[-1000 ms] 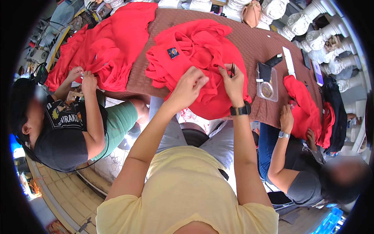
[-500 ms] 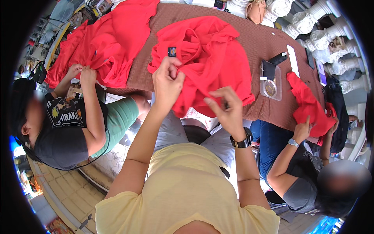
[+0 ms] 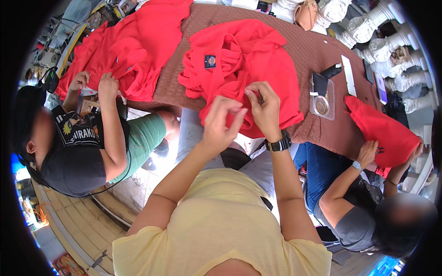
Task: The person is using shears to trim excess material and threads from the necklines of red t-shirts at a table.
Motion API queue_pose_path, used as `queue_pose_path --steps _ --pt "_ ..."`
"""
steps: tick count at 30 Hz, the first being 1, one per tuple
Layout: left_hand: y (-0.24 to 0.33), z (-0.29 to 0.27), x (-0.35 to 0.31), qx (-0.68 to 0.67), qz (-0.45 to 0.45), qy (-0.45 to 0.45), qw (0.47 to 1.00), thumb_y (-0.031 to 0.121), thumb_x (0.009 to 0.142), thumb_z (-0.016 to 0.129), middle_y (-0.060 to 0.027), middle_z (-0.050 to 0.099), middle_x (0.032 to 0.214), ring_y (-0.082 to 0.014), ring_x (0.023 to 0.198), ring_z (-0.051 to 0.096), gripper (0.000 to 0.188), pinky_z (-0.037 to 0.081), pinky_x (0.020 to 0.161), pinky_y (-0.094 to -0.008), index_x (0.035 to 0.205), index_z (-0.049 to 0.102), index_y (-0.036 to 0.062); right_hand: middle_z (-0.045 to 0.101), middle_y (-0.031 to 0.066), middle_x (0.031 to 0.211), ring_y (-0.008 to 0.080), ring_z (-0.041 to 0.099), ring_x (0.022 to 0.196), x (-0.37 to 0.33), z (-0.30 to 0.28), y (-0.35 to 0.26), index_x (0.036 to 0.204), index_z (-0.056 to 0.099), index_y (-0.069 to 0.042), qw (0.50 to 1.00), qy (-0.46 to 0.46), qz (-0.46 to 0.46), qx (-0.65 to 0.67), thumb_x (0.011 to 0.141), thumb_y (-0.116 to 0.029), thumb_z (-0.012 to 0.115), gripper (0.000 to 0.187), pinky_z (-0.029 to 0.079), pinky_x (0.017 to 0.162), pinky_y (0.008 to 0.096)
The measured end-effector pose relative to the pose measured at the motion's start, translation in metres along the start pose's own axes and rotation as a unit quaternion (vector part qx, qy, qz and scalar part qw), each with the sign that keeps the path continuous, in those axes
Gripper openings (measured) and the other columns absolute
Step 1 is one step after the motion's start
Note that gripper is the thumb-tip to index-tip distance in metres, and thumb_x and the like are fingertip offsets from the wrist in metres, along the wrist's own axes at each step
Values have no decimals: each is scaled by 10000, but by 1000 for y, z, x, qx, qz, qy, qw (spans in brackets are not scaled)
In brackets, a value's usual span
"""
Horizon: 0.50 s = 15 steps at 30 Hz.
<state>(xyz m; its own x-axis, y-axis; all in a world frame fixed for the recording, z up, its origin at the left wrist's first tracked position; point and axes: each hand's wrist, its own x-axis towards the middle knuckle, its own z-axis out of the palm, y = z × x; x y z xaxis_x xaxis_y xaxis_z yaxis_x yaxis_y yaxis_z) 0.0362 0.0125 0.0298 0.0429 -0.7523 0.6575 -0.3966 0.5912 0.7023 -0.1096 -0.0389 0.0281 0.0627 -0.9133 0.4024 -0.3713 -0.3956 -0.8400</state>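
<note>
A red garment (image 3: 274,57) lies bunched over the tabletop's (image 3: 315,60) near edge, without a clear long axis, its dark label (image 3: 210,61) beyond both hands, leftward. The right hand (image 3: 266,108) is nearer its middle, thumb and forefinger close, grip unclear; the left hand (image 3: 222,122) has parted fingers. Rightward lies a clear case (image 3: 331,99).

Around the middle garment (image 3: 260,73) on the table (image 3: 317,53), a second garment (image 3: 147,41) lies between nine and ten o'clock, a handbag (image 3: 305,15) beyond the far edge between one and two, a strip (image 3: 348,76) at three, a box (image 3: 331,99) between three and four, the left hand (image 3: 222,121) at seven, the right hand (image 3: 264,108) at five
</note>
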Motion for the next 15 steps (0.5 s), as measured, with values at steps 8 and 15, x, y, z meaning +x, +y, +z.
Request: queue_pose_path --steps 8,15 --pt "-31 17 -5 -6 -74 -8 997 -98 794 746 -127 565 1005 -207 876 644 332 553 744 -306 1074 587 -19 710 152 808 179 669 689 -40 -17 -25 940 694 44 995 -62 63 46 906 -18 702 72 510 656 292" --pt "-45 18 -12 -75 -105 20 991 -92 863 703 -116 621 978 -168 884 637 120 548 785 -290 940 624 -45 670 136 771 162 641 702 -68 -22 -75 932 673 29 966 -220 100 92 896 -64 732 116 490 633 337"
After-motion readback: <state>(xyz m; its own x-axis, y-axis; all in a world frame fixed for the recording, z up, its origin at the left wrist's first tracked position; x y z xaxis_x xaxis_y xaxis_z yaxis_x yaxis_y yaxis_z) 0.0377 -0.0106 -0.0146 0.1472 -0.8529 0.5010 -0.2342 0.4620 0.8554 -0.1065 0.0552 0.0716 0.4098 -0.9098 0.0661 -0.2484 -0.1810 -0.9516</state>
